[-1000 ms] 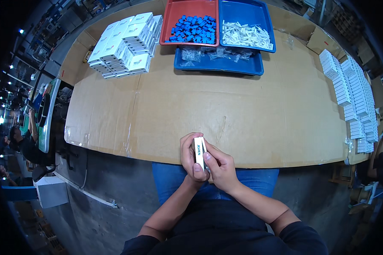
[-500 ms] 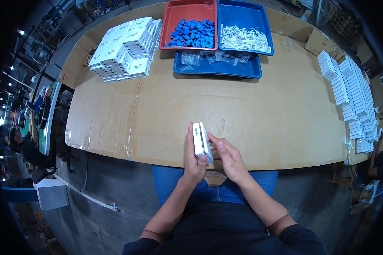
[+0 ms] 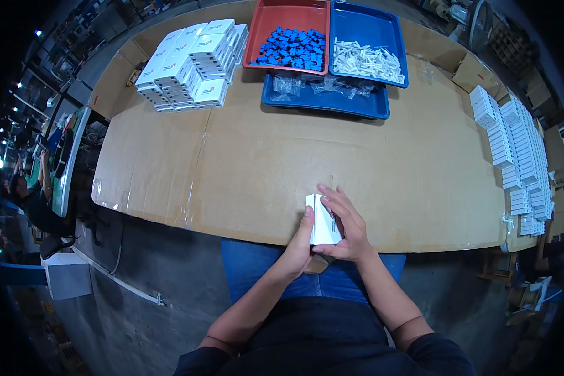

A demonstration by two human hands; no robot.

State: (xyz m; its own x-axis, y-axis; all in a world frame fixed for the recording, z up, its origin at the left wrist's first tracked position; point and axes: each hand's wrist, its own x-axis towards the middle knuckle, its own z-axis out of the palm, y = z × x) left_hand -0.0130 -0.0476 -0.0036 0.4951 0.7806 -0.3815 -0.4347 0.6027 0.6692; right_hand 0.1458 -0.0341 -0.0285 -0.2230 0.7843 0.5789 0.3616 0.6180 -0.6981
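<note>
A small white carton [image 3: 323,224] is held between both hands, just above the near edge of the cardboard-covered table. Along its left side my left hand [image 3: 299,248] is closed, the thumb pressed to the carton. My right hand [image 3: 349,230] wraps the right side, its fingers reaching over the face and its thumb at the near end. The palm hides part of the carton's print.
White cartons [image 3: 175,69] are stacked at the far left, with more rows [image 3: 514,153] at the right. A red tray [image 3: 250,47] of blue parts and a blue tray [image 3: 373,28] of white pieces rest over another blue tray [image 3: 332,108] holding clear plastic bags. A person [image 3: 32,203] sits at the far left.
The carton has turned from its narrow side to a broad white face and shifted slightly right. My right hand has come from beside it to grip its right side.
</note>
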